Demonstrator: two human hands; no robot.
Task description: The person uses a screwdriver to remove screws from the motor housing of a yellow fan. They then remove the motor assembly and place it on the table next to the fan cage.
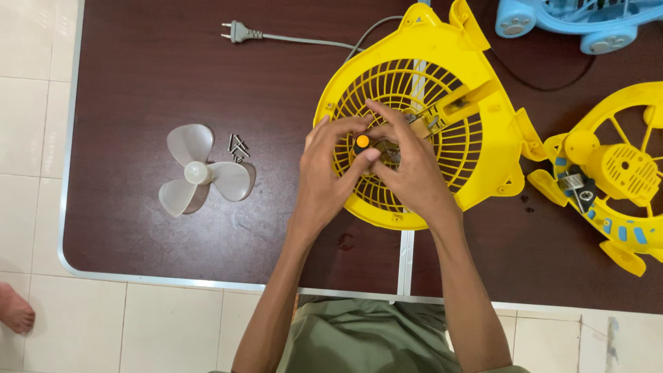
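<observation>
Our left hand (330,166) and right hand (407,162), fingers pinched together on an orange-capped screwdriver (362,142), steady it over the light, flexible yellow fan grille (414,83); the rigid rim looks the safest place to grip.

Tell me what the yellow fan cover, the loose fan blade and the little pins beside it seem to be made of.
The yellow fan cover looks like moulded plastic: even colour, soft sheen, thin cast ribs. The fan blade seems to be pale, see-through plastic, since the dark table shows through its wings. The little pins are grey and glinting, probably metal screws, though too small to be sure.
</observation>
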